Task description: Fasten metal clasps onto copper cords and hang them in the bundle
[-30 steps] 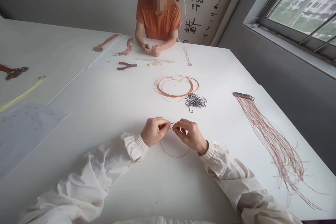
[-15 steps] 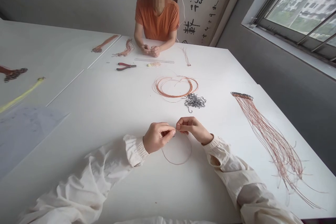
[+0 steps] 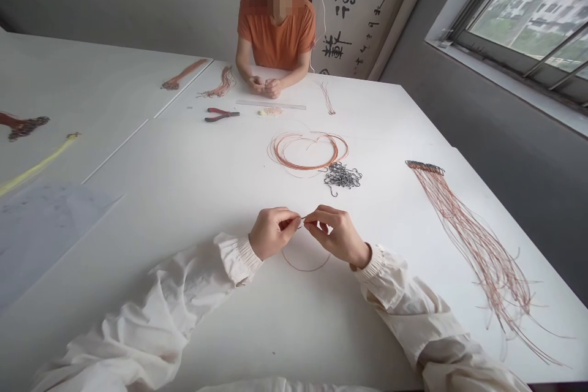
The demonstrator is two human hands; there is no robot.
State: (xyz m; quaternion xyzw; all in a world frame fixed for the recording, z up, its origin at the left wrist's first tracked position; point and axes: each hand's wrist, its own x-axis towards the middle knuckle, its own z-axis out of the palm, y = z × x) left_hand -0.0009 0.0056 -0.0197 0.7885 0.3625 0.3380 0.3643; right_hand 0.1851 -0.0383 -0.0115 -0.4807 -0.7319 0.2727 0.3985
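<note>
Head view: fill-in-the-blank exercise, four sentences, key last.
Of the left hand and right hand, the ____ is nearer the large bundle.
Of the thin loop and the coil, the ____ is nearer the hands.
The shirt opposite is coloured ____.
The yellow bundle lies toward the ____ hand's side.
Key: right hand; thin loop; orange; left.

a white table point(image 3: 211, 159) bears coiled orange line point(image 3: 309, 168), hooks point(image 3: 342, 176) and pliers point(image 3: 222, 114).

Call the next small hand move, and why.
Probably draw the line snug with the right hand while the left hand pins what looks like a hook: both hands nearly meet there, and the line shows a loose arc below them.
</note>
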